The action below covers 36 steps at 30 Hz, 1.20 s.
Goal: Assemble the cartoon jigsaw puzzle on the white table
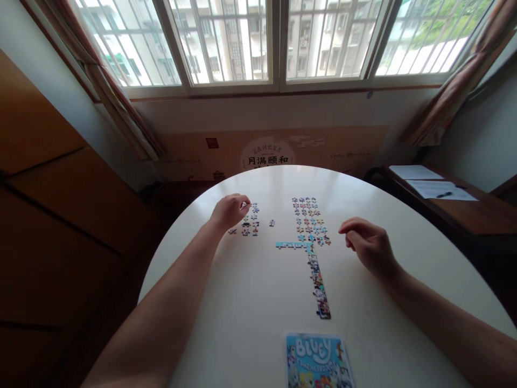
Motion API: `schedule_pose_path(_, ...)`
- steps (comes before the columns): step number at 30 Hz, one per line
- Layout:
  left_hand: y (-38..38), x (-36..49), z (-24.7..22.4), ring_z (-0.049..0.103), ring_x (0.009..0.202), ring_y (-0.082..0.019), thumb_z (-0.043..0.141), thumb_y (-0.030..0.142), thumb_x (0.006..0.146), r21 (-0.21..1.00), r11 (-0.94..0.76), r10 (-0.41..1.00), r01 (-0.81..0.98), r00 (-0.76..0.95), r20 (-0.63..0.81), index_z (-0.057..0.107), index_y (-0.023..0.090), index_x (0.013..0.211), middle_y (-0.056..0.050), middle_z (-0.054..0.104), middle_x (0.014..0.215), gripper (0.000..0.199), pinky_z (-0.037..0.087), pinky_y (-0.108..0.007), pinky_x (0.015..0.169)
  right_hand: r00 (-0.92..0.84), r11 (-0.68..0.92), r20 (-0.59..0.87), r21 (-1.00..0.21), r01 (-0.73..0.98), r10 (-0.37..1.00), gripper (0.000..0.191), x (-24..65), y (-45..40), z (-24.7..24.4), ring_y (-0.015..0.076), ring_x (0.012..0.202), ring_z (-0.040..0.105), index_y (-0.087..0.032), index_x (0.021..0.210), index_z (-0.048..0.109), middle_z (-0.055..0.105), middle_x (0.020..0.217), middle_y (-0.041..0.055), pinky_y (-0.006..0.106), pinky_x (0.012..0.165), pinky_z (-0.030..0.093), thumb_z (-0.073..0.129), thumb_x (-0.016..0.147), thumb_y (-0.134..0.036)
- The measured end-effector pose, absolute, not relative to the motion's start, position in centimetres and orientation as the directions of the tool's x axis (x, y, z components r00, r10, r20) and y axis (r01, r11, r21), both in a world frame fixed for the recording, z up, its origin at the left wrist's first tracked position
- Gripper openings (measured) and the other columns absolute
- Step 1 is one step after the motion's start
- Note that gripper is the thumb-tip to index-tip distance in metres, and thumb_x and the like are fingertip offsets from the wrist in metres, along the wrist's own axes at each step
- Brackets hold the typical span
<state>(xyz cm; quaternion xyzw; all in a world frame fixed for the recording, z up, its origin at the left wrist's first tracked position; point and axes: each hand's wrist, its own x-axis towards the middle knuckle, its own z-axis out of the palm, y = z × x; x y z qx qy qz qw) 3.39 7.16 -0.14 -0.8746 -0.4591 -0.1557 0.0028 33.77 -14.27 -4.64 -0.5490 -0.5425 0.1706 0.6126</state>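
Fingers of the left hand (232, 209) curl loosely down over the left group of puzzle pieces (254, 224), forearm slanting in; whether they grip one is unclear. Joined pieces (319, 285) form a corner right of centre, below the right group of pieces (309, 218). Further right, the right hand (365, 240) hovers half-closed, palm inward, apparently holding nothing.

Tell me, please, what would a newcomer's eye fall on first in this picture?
Probably the blue Bluey picture at the bottom of the view, the boldest colour on the white table. Just beyond it, the joined jigsaw strip turns a corner between the two hands. Bright barred windows spanning the top would also draw the eye.
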Motion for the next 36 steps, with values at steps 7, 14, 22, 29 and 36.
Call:
schedule_pose_path(7, 5.3, 5.4, 1.8, 0.065, 0.083, -0.022, 0.06, 0.024, 0.078, 0.041, -0.714, 0.7, 0.699, 0.713, 0.037, 0.079, 0.026, 0.083, -0.004, 0.075, 0.086, 0.019, 0.045, -0.028, 0.069, 0.372, 0.348, 0.505, -0.841, 0.415, 0.779, 0.018, 33.7, -14.6, -3.8, 0.0103, 0.053, 0.052, -0.02, 0.071, 0.069, 0.064, 0.078, 0.0012, 0.027, 0.048, 0.042, 0.054, 0.076, -0.011)
schedule_pose_path(14, 3.9, 6.6, 2.6, 0.066, 0.082, -0.023, 0.064, 0.022, 0.077, -0.066, -0.66, 0.75, 0.749, 0.662, 0.012, 0.078, 0.022, 0.081, -0.008, 0.074, 0.093, 0.015, 0.046, -0.03, 0.072, 0.32, 0.39, 0.568, -0.788, 0.476, 0.758, 0.019, 33.4, -14.9, -3.7, 0.0125, 0.059, 0.055, -0.02, 0.071, 0.069, 0.065, 0.079, 0.0025, 0.029, 0.052, 0.043, 0.053, 0.076, -0.011)
schedule_pose_path(22, 3.9, 6.7, 2.4, 0.066, 0.082, -0.024, 0.068, 0.023, 0.075, -0.065, -0.651, 0.759, 0.757, 0.649, -0.047, 0.078, 0.023, 0.078, -0.007, 0.074, 0.086, 0.011, 0.045, -0.03, 0.071, 0.342, 0.383, 0.557, -0.801, 0.46, 0.757, 0.017, 33.8, -14.9, -3.6, 0.012, 0.056, 0.053, -0.02, 0.07, 0.068, 0.065, 0.078, 0.0025, 0.028, 0.049, 0.042, 0.054, 0.074, -0.012)
schedule_pose_path(29, 4.0, 6.8, 2.3, 0.065, 0.077, -0.023, 0.069, 0.021, 0.074, -0.056, -0.649, 0.76, 0.759, 0.644, -0.086, 0.075, 0.023, 0.07, -0.006, 0.073, 0.079, 0.007, 0.041, -0.028, 0.065, 0.349, 0.365, 0.529, -0.822, 0.438, 0.773, 0.018, 33.8, -14.8, -3.6, 0.0103, 0.053, 0.052, -0.02, 0.07, 0.068, 0.064, 0.078, 0.0018, 0.027, 0.048, 0.042, 0.053, 0.074, -0.011)
schedule_pose_path(36, 4.2, 6.6, 2.4, 0.065, 0.075, -0.023, 0.069, 0.026, 0.075, -0.077, -0.633, 0.773, 0.77, 0.622, -0.125, 0.08, 0.024, 0.088, -0.006, 0.076, 0.086, 0.017, 0.042, -0.029, 0.064, 0.351, 0.359, 0.532, -0.818, 0.45, 0.771, 0.018, 33.8, -14.9, -3.5, 0.0105, 0.053, 0.052, -0.02, 0.07, 0.069, 0.064, 0.077, 0.0017, 0.028, 0.048, 0.043, 0.053, 0.073, -0.012)
